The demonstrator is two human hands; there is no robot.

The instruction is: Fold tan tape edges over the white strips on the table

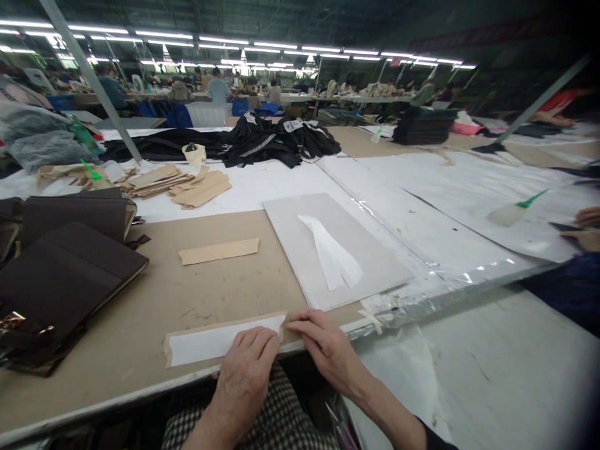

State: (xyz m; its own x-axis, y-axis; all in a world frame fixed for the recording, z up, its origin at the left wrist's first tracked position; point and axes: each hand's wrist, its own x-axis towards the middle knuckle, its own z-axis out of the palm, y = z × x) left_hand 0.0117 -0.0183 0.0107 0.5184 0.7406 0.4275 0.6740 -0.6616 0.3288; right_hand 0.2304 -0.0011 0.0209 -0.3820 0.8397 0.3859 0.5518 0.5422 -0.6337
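Observation:
Near the table's front edge lies a tan strip (167, 354) with a narrower white strip (201, 345) on top of it, leaving a tan border showing. My left hand (250, 365) is closed over the right part of these strips, fingers curled together and fingertips hidden. Just right of the strips' end, my right hand (328, 347) has thumb and forefinger pressed together; whatever is between them is too small to make out. Farther back rests a separate tan strip (219, 250). White pieces (330, 253) with tapered ends lie on a grey board (300, 209) to the right.
Dark brown bags (70, 275) crowd the left side. Behind are stacked tan pieces (201, 189), a small cup (194, 154) and black material (281, 140). A green-tipped bottle (510, 212) lies at right, near another person's hand (588, 228). A metal pole (94, 84) rises at left.

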